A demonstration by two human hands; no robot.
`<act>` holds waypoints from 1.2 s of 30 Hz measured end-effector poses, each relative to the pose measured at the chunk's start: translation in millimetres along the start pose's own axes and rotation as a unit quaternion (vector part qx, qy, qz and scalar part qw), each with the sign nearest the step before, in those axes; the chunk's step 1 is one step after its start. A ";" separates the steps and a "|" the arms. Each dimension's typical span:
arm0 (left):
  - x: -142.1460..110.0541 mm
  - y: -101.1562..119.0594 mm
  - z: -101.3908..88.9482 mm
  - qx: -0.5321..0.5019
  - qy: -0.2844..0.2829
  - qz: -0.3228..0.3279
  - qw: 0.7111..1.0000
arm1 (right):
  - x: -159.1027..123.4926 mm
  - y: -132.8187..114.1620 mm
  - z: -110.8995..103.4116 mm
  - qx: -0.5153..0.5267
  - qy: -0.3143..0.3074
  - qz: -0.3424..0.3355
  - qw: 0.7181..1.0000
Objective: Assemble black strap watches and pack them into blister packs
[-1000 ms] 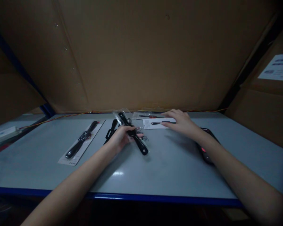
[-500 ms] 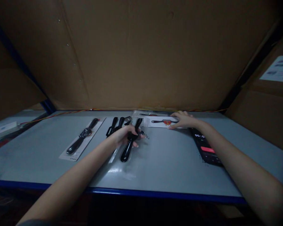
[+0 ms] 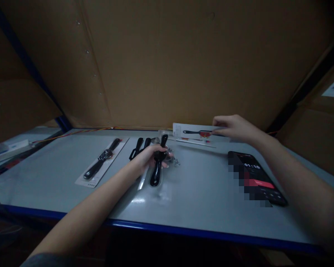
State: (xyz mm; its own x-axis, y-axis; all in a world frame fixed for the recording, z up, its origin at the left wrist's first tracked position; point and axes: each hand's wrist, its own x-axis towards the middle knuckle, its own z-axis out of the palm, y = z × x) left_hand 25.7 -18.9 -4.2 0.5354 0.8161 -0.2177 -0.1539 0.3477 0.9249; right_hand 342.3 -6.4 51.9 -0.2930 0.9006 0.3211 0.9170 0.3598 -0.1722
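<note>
**Q:** What does the left hand (image 3: 149, 158) have?

**A:** A black-handled utensil (image 3: 157, 171) in clear plastic packaging, gripped around its middle by curled fingers, its rounded end pointing toward the near edge of a gray worktop (image 3: 208, 196).

**Q:** And the right hand (image 3: 233, 127)?

**A:** Raised at the far side of the worktop, its thumb and fingers pinching the end of a white card (image 3: 193, 130). The card tilts above the worktop's back edge and bears a similar black-handled shape with a red mark.

**Q:** What lies nearby?

**A:** Two black handles (image 3: 139, 148) sit just beyond the left hand. Farther left, a black-handled item on a white backing card (image 3: 100, 163) lies flat on the worktop. Below the right forearm rests a smartphone (image 3: 253, 178), its lit screen partly pixelated.

**Q:** The setting?

**A:** A brown cardboard wall (image 3: 167, 63) rises behind the worktop, with orange wires (image 3: 80, 131) along the back and blue trim (image 3: 183, 230) along the front.
</note>
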 end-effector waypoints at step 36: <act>16.4 30.0 -64.0 -0.183 0.336 0.223 0.897 | -56.1 -98.3 13.9 0.532 -0.371 0.178 0.740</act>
State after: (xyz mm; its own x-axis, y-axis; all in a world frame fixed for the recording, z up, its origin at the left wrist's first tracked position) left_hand -23.3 34.5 0.0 -0.2495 0.9628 -0.1042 -0.5565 -0.0545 0.8290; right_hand 264.8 -88.9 37.9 -0.5138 0.7284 -0.4533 0.3557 -0.2999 -0.8852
